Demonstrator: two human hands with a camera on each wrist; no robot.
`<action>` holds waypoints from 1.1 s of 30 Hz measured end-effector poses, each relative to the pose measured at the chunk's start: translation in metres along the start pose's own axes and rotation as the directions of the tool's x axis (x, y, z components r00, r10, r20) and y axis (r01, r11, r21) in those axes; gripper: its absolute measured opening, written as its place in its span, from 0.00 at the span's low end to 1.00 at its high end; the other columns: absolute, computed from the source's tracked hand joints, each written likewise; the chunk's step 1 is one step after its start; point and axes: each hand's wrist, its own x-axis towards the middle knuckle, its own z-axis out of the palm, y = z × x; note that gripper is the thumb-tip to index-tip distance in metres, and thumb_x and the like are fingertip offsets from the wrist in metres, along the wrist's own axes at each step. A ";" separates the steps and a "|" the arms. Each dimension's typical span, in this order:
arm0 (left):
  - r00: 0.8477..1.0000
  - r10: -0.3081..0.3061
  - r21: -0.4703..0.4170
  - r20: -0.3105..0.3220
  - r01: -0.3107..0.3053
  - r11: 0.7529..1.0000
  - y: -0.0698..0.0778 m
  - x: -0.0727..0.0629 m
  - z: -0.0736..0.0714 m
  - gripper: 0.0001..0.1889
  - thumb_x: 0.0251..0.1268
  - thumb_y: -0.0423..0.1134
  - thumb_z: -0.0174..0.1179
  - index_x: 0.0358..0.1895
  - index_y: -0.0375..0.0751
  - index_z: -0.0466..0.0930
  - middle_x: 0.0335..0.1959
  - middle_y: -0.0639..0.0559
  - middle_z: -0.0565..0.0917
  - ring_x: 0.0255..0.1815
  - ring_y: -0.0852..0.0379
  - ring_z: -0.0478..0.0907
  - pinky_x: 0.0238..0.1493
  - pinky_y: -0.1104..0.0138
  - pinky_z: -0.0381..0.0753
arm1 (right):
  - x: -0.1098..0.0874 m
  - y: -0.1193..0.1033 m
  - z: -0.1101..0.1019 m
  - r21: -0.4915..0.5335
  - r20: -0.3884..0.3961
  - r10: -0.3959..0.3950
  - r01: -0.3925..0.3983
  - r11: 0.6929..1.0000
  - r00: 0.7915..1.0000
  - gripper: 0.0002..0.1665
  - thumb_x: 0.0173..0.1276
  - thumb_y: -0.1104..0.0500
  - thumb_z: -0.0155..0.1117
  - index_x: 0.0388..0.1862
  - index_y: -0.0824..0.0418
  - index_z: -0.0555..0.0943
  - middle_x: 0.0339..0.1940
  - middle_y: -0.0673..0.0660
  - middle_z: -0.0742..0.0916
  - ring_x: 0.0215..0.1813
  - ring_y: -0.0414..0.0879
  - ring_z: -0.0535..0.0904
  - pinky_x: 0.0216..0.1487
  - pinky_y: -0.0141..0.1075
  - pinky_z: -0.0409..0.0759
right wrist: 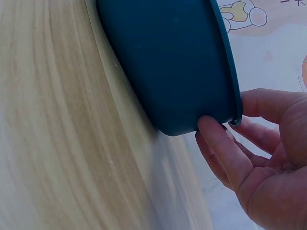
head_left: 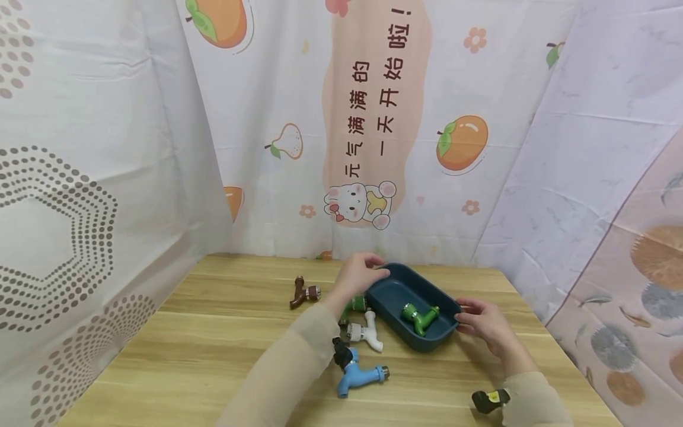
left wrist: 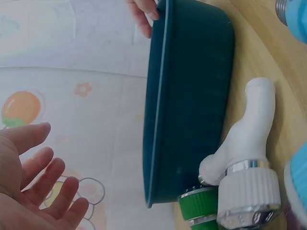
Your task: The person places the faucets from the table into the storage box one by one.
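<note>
A dark teal plastic tray (head_left: pixel 397 292) sits slantwise on the wooden table, with a green tap (head_left: pixel 425 322) lying inside. My right hand (head_left: pixel 488 326) holds its near right end; in the right wrist view, digits of that hand (right wrist: pixel 268 153) meet the rim and the outer wall. By the far left corner is my left hand (head_left: pixel 354 279), whose fingers (left wrist: pixel 57 172) are spread and apart from the tray wall in the left wrist view. A white tap (head_left: pixel 373 338) and a second green tap (head_left: pixel 357 303), partly hidden by my left arm, lie beside the tray's left side.
A blue tap (head_left: pixel 360 376) lies nearer me, beside my left sleeve. Farther back on the left lies a brown tap (head_left: pixel 297 295). Printed curtains (head_left: pixel 267 196) hang behind the table and at both sides. A black wrist camera (head_left: pixel 488 401) is by my right sleeve.
</note>
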 end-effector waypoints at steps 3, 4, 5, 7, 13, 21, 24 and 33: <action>1.000 -0.002 -0.006 0.020 0.003 1.000 0.001 -0.004 -0.009 0.14 0.64 0.51 0.71 0.50 0.54 0.88 0.52 0.57 0.85 0.57 0.54 0.79 0.58 0.56 0.77 | 0.000 0.000 0.000 -0.001 0.003 -0.001 0.001 1.000 1.000 0.33 0.70 0.71 0.63 0.70 0.82 0.65 0.61 0.81 0.74 0.51 0.54 0.84 0.49 0.44 0.85; 1.000 0.001 -0.010 0.026 0.000 1.000 0.002 -0.006 -0.012 0.15 0.64 0.51 0.71 0.51 0.53 0.88 0.53 0.57 0.85 0.57 0.53 0.78 0.59 0.55 0.77 | 0.000 0.001 0.000 -0.002 0.002 -0.001 0.001 1.000 1.000 0.33 0.70 0.71 0.63 0.70 0.82 0.65 0.61 0.81 0.74 0.51 0.54 0.84 0.48 0.44 0.85; 1.000 0.001 -0.012 0.031 -0.001 1.000 0.002 -0.008 -0.014 0.15 0.64 0.51 0.71 0.51 0.53 0.88 0.53 0.56 0.85 0.58 0.53 0.78 0.59 0.55 0.77 | 0.000 0.001 0.000 -0.002 0.002 0.000 0.000 1.000 1.000 0.33 0.70 0.71 0.63 0.70 0.82 0.65 0.61 0.81 0.74 0.51 0.54 0.84 0.48 0.44 0.85; 0.999 0.001 -0.018 0.040 0.000 1.000 0.003 -0.012 -0.020 0.16 0.64 0.51 0.71 0.53 0.53 0.87 0.55 0.55 0.85 0.59 0.52 0.78 0.59 0.54 0.77 | 0.000 0.002 0.000 -0.004 0.004 0.000 0.000 1.000 1.000 0.33 0.70 0.71 0.63 0.70 0.82 0.65 0.61 0.81 0.74 0.51 0.53 0.84 0.49 0.44 0.85; 0.999 0.011 -0.019 0.052 -0.010 1.000 0.003 -0.019 -0.037 0.16 0.65 0.50 0.70 0.54 0.53 0.87 0.57 0.51 0.83 0.62 0.47 0.76 0.59 0.50 0.77 | 0.001 0.002 -0.001 -0.004 0.006 0.001 -0.001 1.000 1.000 0.33 0.70 0.71 0.63 0.70 0.82 0.64 0.62 0.80 0.74 0.51 0.53 0.84 0.49 0.44 0.85; 0.999 0.035 -0.004 0.024 -0.035 0.999 0.000 -0.027 -0.057 0.15 0.65 0.49 0.70 0.53 0.54 0.87 0.57 0.51 0.83 0.61 0.48 0.77 0.58 0.50 0.78 | 0.000 -0.001 0.000 -0.011 0.001 0.004 -0.003 1.000 1.000 0.33 0.70 0.71 0.64 0.70 0.82 0.65 0.62 0.81 0.74 0.52 0.53 0.84 0.49 0.44 0.85; 0.999 0.050 -0.020 0.020 -0.050 0.999 -0.004 -0.029 -0.061 0.16 0.65 0.48 0.71 0.54 0.51 0.87 0.57 0.51 0.83 0.62 0.47 0.76 0.58 0.50 0.78 | -0.001 -0.002 0.001 -0.015 0.000 0.003 -0.003 1.000 1.000 0.33 0.70 0.71 0.63 0.70 0.82 0.65 0.62 0.81 0.74 0.52 0.54 0.84 0.49 0.44 0.85; 0.997 0.075 -0.023 -0.001 -0.075 0.997 -0.013 -0.036 -0.072 0.17 0.64 0.47 0.71 0.55 0.51 0.86 0.57 0.54 0.83 0.61 0.49 0.76 0.59 0.49 0.77 | -0.002 -0.003 0.002 -0.014 -0.002 0.001 -0.001 1.000 1.000 0.33 0.69 0.71 0.64 0.70 0.81 0.65 0.62 0.81 0.74 0.51 0.53 0.84 0.48 0.44 0.85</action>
